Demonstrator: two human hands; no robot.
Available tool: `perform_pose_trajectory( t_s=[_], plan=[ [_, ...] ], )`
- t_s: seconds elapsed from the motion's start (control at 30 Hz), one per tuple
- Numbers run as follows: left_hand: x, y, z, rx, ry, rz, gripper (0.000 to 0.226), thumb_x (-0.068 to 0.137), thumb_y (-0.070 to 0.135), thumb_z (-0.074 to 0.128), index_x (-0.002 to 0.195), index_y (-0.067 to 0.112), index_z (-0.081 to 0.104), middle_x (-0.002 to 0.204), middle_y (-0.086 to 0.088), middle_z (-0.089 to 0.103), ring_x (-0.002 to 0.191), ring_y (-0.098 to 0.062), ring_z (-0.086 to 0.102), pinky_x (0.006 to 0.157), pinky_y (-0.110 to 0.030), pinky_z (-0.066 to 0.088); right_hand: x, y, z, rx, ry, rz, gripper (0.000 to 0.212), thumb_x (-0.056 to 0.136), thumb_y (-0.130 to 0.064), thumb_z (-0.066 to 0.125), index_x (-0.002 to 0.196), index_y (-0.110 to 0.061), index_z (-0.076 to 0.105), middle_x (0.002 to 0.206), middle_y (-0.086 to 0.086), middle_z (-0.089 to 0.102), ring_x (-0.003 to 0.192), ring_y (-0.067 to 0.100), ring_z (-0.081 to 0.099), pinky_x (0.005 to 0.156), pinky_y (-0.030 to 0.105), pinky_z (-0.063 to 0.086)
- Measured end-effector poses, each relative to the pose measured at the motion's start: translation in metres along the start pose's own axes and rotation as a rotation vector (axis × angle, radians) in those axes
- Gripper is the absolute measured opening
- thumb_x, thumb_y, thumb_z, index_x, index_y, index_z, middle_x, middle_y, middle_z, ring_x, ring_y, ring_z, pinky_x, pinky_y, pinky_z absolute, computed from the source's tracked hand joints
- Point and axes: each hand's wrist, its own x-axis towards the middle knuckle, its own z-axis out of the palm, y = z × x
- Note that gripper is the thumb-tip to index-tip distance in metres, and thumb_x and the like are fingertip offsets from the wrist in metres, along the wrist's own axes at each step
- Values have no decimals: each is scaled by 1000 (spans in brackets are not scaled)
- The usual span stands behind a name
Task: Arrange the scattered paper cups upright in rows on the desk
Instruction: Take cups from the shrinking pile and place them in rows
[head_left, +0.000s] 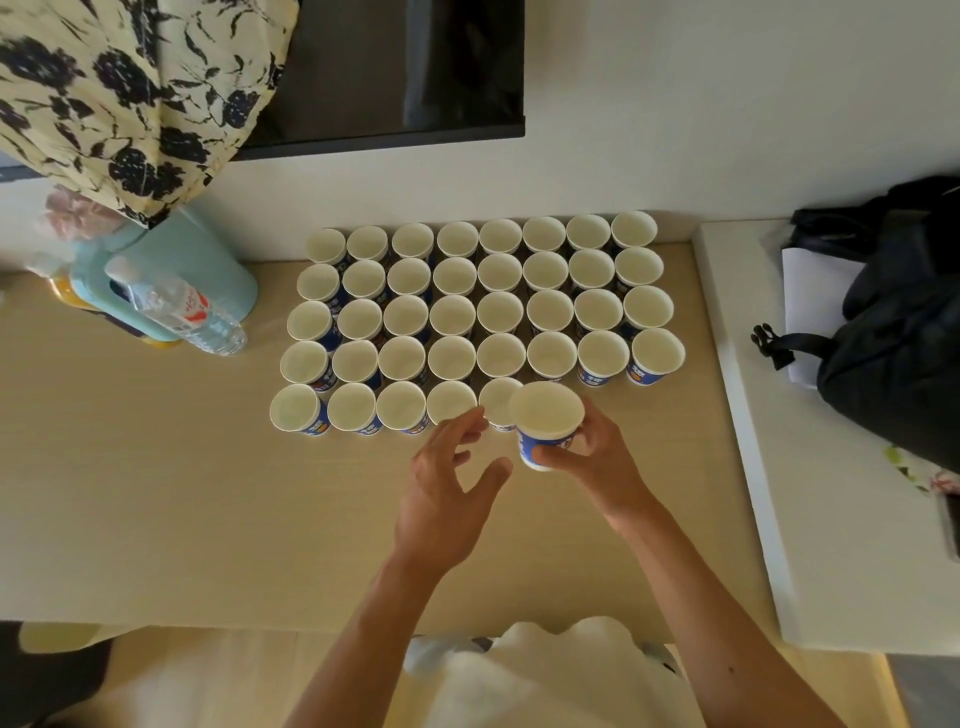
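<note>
Right hand (597, 457) thumb and fingers wrapped round one upright paper cup (545, 423), frame centre, held over the nearest row's right end. Left hand (447, 488) fingers spread, holding nothing, just beside. Rows of cups (478, 312) upright on desk (156, 467).

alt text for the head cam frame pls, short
A person's right grip holds a blue paper cup upright at the open end of the front row of a paper cup grid on a desk: four rows of eight, five in front. The left grip hovers open beside it; water bottle left, black bag right.
</note>
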Motion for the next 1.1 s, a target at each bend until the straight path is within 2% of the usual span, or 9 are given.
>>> perform_pose_trajectory(
  t_s=[0.07,0.13,0.23,0.37,0.47,0.63,0.8,1.0,1.1],
  plan=[
    [0,1,-2,-15,35,-28,44,83,30,74,120,45,56,119,15,67,112,-1,62,94,-22,52,7,14,-6,-68,121,3,72,58,-43,84,124,-27,61,117,-6,68,105,15,63,92,34,48],
    [-1,1,-3,-23,51,-52,44,87,22,77,115,49,54,118,17,67,112,0,62,94,-24,53,15,30,-9,-89,208,44,72,56,-43,86,122,-29,60,116,-7,67,105,19,63,90,34,50],
    [-2,1,-4,-43,60,-80,43,89,17,77,113,46,56,118,16,68,111,-1,63,94,-25,55,26,54,-12,-56,279,88,68,64,-26,89,124,-29,58,119,-4,66,109,18,64,94,41,55],
    [-4,-1,-4,-82,78,-112,33,87,25,75,117,31,63,117,15,68,110,-3,64,92,-27,56,38,78,-13,-114,263,53,70,71,-12,86,132,-26,54,127,-3,62,117,15,61,91,34,57],
    [-5,-3,-6,-89,85,-133,31,90,14,75,118,23,65,117,15,69,110,-2,64,91,-27,56,44,87,-13,-153,259,53,70,72,-6,85,130,-29,53,127,-1,60,117,15,61,91,34,57],
    [-9,-5,-8,-106,89,-161,27,91,13,74,115,23,66,114,15,70,109,-2,65,89,-22,56,51,98,-10,-117,262,68,71,65,-15,83,129,-30,54,128,1,60,118,20,62,86,28,57],
    [-11,-9,-8,-119,107,-179,25,90,19,74,114,23,67,113,15,71,109,-3,66,88,-21,55,55,102,-6,-56,280,78,70,77,5,78,129,-33,50,132,3,58,119,26,63,82,14,55],
    [-12,-13,-9,-117,111,-189,24,91,14,74,113,22,67,114,14,71,109,-4,66,87,-20,55,59,105,-5,-60,282,66,71,81,9,74,140,-19,48,139,9,54,127,22,58,88,12,53],
    [-13,-14,-9,-121,109,-192,24,92,14,74,113,22,67,114,15,71,109,-4,66,86,-19,54,59,105,-7,-69,287,79,71,83,8,72,143,-20,46,141,6,53,127,20,58,91,12,52]
  ],
)
